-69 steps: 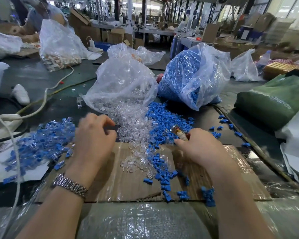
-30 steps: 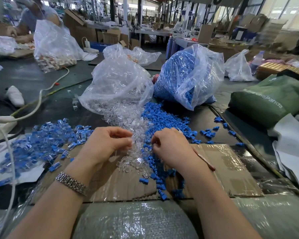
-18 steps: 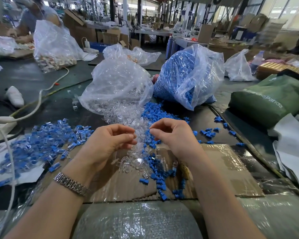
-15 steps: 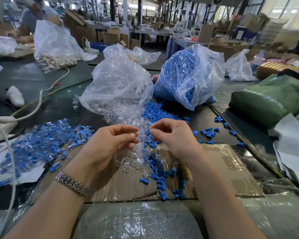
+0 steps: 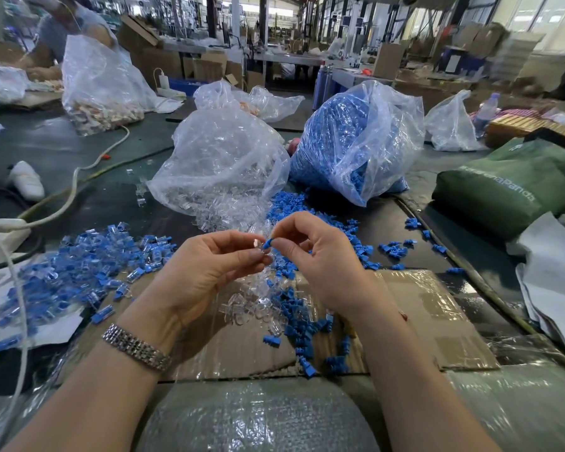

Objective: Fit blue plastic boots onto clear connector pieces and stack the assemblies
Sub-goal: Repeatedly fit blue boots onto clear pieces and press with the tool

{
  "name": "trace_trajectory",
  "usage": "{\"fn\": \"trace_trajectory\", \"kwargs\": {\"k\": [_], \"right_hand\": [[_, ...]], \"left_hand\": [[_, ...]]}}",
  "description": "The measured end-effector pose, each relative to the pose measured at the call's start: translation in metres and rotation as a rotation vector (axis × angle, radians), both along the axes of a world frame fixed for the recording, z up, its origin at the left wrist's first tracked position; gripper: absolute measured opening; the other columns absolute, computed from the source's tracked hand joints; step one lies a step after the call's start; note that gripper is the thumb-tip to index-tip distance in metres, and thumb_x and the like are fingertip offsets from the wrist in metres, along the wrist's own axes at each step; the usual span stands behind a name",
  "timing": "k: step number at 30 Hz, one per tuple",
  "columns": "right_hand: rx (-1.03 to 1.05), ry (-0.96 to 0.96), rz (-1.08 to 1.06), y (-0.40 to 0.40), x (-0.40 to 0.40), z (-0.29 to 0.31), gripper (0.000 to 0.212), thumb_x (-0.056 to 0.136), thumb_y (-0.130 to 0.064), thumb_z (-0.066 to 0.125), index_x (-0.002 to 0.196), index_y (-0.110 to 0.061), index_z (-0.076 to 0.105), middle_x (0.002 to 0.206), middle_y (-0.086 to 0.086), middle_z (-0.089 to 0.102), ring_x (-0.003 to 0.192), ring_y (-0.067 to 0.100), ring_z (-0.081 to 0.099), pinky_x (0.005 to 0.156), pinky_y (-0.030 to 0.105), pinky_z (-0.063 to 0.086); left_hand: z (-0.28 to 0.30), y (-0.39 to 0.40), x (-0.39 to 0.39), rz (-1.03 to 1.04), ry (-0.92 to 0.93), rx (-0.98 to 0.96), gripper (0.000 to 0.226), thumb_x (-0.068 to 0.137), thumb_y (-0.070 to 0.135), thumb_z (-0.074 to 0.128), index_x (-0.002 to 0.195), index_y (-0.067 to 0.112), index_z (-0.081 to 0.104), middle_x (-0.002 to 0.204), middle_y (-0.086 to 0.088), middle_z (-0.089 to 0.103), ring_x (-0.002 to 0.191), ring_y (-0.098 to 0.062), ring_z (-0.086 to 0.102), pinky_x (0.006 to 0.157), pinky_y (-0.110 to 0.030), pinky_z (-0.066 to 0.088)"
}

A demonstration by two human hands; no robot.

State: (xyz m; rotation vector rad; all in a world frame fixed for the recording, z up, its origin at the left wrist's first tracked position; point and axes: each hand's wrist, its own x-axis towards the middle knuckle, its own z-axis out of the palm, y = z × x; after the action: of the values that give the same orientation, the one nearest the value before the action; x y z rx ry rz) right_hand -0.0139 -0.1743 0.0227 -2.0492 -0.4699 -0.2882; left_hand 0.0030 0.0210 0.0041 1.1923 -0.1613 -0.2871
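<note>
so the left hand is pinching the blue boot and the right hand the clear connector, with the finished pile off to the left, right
Not quite: the hands are swapped. In the head view the left hand pinches the clear connector and the right hand the blue boot. The finished pile does lie to the left.

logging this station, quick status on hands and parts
Left hand pinches clear connector. Right hand pinches blue boot, tip to tip, not yet seated. Nothing between them; finished pile left.
</note>
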Motion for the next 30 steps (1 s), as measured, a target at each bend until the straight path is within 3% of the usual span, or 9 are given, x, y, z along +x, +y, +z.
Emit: {"fn": "trace_trajectory", "kwargs": {"k": [5, 8, 12, 14, 17, 19, 21, 26, 30], "right_hand": [[-0.126, -0.057, 0.002, 0.002, 0.002, -0.002, 0.001, 0.097, -0.014, 0.068, 0.096, -0.014, 0.067, 0.090, -0.003, 0.062, 0.085, 0.012, 0.059, 0.078, 0.022, 0.047], [-0.140, -0.048, 0.016, 0.001, 0.000, -0.001, 0.003, 0.097, -0.016, 0.068, 0.098, -0.019, 0.067, 0.088, -0.005, 0.063, 0.084, 0.010, 0.059, 0.077, 0.018, 0.046], [-0.041, 0.070, -0.109, -0.012, 0.000, 0.006, 0.018, 0.095, -0.038, 0.069, 0.108, -0.030, 0.061, 0.090, -0.016, 0.062, 0.083, 0.000, 0.060, 0.072, 0.015, 0.047], [-0.265, 0.127, -0.393, -0.028, 0.004, 0.005, 0.036, 0.093, -0.053, 0.065, 0.117, -0.027, 0.057, 0.105, -0.012, 0.060, 0.094, 0.003, 0.058, 0.083, 0.026, 0.049], [-0.689, 0.469, -0.592, -0.047, 0.005, 0.000, 0.067, 0.087, -0.069, 0.062, 0.122, -0.013, 0.055, 0.129, 0.009, 0.051, 0.120, 0.027, 0.051, 0.103, 0.050, 0.046], [-0.793, 0.587, -0.568, -0.051, 0.006, -0.004, 0.059, 0.084, -0.071, 0.064, 0.087, -0.013, 0.054, 0.112, 0.015, 0.054, 0.107, 0.031, 0.053, 0.092, 0.045, 0.049], [-0.808, 0.586, -0.546, -0.049, 0.006, -0.004, 0.060, 0.085, -0.067, 0.067, 0.069, -0.016, 0.040, 0.098, 0.014, 0.053, 0.095, 0.030, 0.052, 0.076, 0.039, 0.044], [-0.777, 0.548, -0.527, -0.043, 0.001, -0.001, 0.043, 0.086, -0.047, 0.071, 0.070, -0.016, 0.046, 0.089, 0.012, 0.054, 0.085, 0.028, 0.051, 0.057, 0.032, 0.033], [-0.585, 0.518, -0.529, -0.044, 0.000, 0.008, 0.029, 0.088, -0.024, 0.061, 0.067, -0.013, 0.047, 0.065, 0.006, 0.047, 0.059, 0.023, 0.043, 0.051, 0.031, 0.030]], "left_hand": [[0.000, -0.001, -0.001, 0.009, -0.044, 0.040, 0.022, 0.072, -0.002, 0.074, 0.093, 0.003, 0.080, 0.098, -0.023, 0.076, 0.090, -0.028, 0.076, 0.077, -0.025, 0.060], [0.001, -0.002, -0.002, 0.012, -0.054, 0.040, 0.021, 0.071, -0.001, 0.074, 0.091, 0.003, 0.080, 0.096, -0.022, 0.076, 0.087, -0.026, 0.076, 0.076, -0.025, 0.060], [0.002, 0.000, -0.002, 0.025, -0.056, 0.003, 0.021, 0.074, -0.001, 0.073, 0.095, 0.000, 0.078, 0.102, -0.024, 0.075, 0.095, -0.031, 0.075, 0.079, -0.026, 0.060], [0.001, 0.000, -0.003, 0.043, -0.052, -0.025, 0.020, 0.075, -0.002, 0.072, 0.094, 0.001, 0.079, 0.100, -0.024, 0.075, 0.095, -0.031, 0.075, 0.078, -0.026, 0.060], [0.001, -0.002, -0.003, 0.054, -0.038, -0.070, 0.019, 0.075, -0.004, 0.073, 0.093, 0.000, 0.079, 0.097, -0.024, 0.074, 0.093, -0.031, 0.075, 0.079, -0.027, 0.060], [0.001, -0.002, -0.002, 0.059, -0.032, -0.085, 0.019, 0.074, -0.005, 0.073, 0.092, 0.000, 0.079, 0.096, -0.024, 0.074, 0.092, -0.032, 0.075, 0.078, -0.027, 0.059], [0.001, -0.002, -0.001, 0.067, -0.020, -0.099, 0.020, 0.074, -0.005, 0.073, 0.093, -0.001, 0.078, 0.097, -0.025, 0.074, 0.093, -0.032, 0.074, 0.078, -0.027, 0.059], [0.000, 0.000, 0.002, 0.090, 0.006, -0.123, 0.021, 0.076, -0.007, 0.071, 0.096, -0.006, 0.075, 0.099, -0.027, 0.073, 0.092, -0.034, 0.075, 0.075, -0.027, 0.060], [0.000, 0.001, 0.004, 0.111, 0.026, -0.157, 0.018, 0.076, -0.005, 0.073, 0.092, 0.000, 0.079, 0.102, -0.025, 0.074, 0.093, -0.032, 0.075, 0.073, -0.025, 0.060]]}}
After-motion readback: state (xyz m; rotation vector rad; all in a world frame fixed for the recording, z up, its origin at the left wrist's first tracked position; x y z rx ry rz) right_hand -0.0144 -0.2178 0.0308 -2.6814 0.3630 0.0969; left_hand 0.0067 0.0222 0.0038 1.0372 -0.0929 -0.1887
